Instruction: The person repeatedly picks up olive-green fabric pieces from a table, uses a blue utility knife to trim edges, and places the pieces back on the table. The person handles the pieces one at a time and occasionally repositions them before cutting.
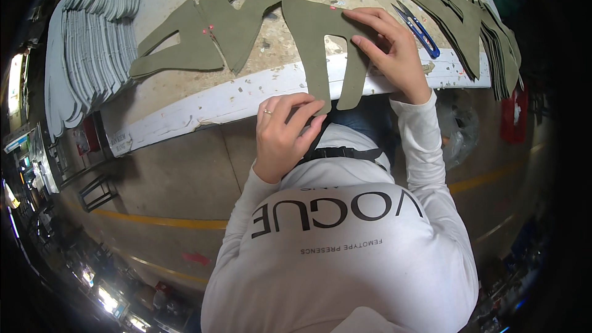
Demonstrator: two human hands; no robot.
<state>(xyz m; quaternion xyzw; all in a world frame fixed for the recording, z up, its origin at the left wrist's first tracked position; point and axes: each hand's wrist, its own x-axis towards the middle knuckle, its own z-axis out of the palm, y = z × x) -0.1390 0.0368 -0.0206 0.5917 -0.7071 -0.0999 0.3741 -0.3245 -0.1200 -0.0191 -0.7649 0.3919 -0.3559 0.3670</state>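
An olive-green cut piece (pixel 311 24) with two legs and a slot between them lies at the front edge of the table, its leg ends reaching past that edge. My left hand (pixel 283 132) is closed at the end of its left leg, thumb and fingertips close together there. My right hand (pixel 391 49) holds the upper right edge, with the index finger and thumb on the olive surface and the other fingers curled. A small red mark shows near the top edge. To the right of my right hand lie blue-handled thread snips (pixel 420 34).
More olive pieces (pixel 206 49) with red marks lie to the left, others behind. Tall stacks of grey-green pieces (pixel 92 55) stand at the far left. Stacked olive pieces (pixel 450 21) hang over the right edge. Small scraps dot the table (pixel 216 95). A clear plastic bag (pixel 459 129) sits below.
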